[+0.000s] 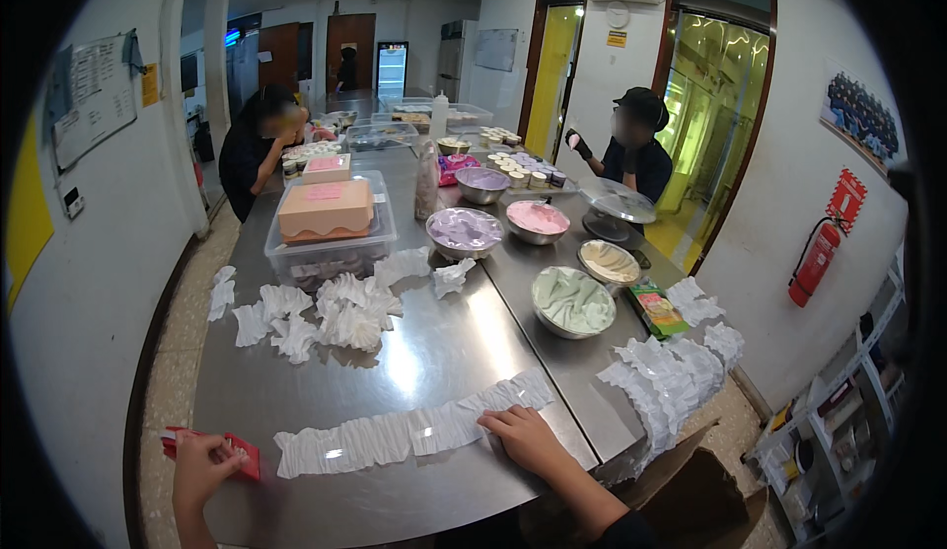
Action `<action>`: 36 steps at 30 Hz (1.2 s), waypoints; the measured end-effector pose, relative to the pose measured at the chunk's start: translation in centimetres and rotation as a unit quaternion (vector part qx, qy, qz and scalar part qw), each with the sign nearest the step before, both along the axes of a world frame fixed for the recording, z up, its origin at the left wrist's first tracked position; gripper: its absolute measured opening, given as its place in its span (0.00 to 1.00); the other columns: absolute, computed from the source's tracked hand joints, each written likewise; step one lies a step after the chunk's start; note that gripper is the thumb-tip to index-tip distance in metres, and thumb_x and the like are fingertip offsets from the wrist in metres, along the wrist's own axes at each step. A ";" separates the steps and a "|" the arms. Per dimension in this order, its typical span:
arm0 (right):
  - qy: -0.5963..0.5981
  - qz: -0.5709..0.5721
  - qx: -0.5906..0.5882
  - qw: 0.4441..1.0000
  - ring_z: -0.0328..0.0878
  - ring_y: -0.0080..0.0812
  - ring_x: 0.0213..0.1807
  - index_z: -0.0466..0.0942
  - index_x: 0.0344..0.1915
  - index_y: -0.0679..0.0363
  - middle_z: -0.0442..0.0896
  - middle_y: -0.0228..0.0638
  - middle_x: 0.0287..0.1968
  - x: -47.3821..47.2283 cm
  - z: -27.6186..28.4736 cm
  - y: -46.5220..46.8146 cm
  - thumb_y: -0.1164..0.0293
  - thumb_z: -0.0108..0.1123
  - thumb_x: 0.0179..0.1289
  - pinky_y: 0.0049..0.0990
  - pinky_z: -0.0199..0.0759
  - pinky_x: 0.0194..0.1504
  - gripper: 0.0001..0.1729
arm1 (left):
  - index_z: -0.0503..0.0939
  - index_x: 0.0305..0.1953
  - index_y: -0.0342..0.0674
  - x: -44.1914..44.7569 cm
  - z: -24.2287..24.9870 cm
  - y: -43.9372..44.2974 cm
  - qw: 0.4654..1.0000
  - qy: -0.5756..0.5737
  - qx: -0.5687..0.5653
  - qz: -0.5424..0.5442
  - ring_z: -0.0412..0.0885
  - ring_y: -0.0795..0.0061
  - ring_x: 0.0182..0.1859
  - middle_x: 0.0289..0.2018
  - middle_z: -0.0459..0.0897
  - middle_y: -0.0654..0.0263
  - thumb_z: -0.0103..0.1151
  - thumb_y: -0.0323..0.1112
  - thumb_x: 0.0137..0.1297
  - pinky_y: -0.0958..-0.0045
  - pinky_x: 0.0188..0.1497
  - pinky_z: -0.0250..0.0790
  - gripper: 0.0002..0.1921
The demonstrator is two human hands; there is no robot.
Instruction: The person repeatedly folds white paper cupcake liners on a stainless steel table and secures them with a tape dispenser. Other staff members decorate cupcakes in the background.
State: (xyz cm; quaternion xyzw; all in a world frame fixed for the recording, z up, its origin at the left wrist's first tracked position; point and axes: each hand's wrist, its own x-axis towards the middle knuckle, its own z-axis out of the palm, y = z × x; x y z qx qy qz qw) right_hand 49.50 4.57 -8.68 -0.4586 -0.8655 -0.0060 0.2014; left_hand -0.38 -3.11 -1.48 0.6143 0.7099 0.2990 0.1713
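Observation:
A long strip of crinkled white paper [385, 438] lies flat across the near part of the stainless steel table [444, 504], with clear glossy patches on it. My right hand [521, 438] rests with its fingers on the strip's right part. At the table's left edge, my left hand [203, 464] is on a red tape dispenser or similar red holder [246, 458]; its thumb and fingertips are close together, and whether something thin is between them cannot be told. Crumpled white paper pieces [359, 312] lie beyond the strip, and a layered pile of similar strips [666, 379] hangs over the right edge.
Steel bowls of green cream [573, 301], pink cream [538, 220] and purple cream [464, 231] stand mid-table. A peach box [325, 209] sits on a clear plastic tub [333, 253]. Co-workers stand at the left [259, 149] and right [640, 153]. An open cardboard box [695, 497] is below right.

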 end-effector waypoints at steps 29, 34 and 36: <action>0.067 -0.110 0.054 0.990 0.75 0.40 0.49 0.76 0.55 0.59 0.80 0.37 0.48 -4.0 0.6 -1.2 0.63 0.63 0.61 0.37 0.67 0.51 0.23 | 0.82 0.22 0.38 0.5 1.9 0.8 1.000 0.014 0.019 0.008 0.75 0.76 0.21 0.15 0.80 0.68 0.75 0.43 0.48 0.66 0.59 0.50 0.15; 0.109 0.000 0.039 0.993 0.76 0.42 0.50 0.78 0.52 0.59 0.81 0.38 0.50 -3.7 0.2 -0.5 0.76 0.59 0.58 0.38 0.70 0.52 0.19 | 0.82 0.22 0.38 0.3 1.4 0.9 1.000 0.002 0.016 0.009 0.75 0.77 0.20 0.15 0.80 0.68 0.76 0.42 0.48 0.67 0.58 0.52 0.15; 0.096 0.022 0.028 0.995 0.77 0.41 0.50 0.78 0.51 0.58 0.81 0.37 0.50 -3.6 0.1 -0.3 0.77 0.58 0.57 0.37 0.69 0.53 0.20 | 0.82 0.22 0.38 0.3 1.2 0.9 1.000 -0.001 0.005 0.017 0.75 0.77 0.20 0.16 0.80 0.68 0.76 0.41 0.48 0.68 0.58 0.53 0.14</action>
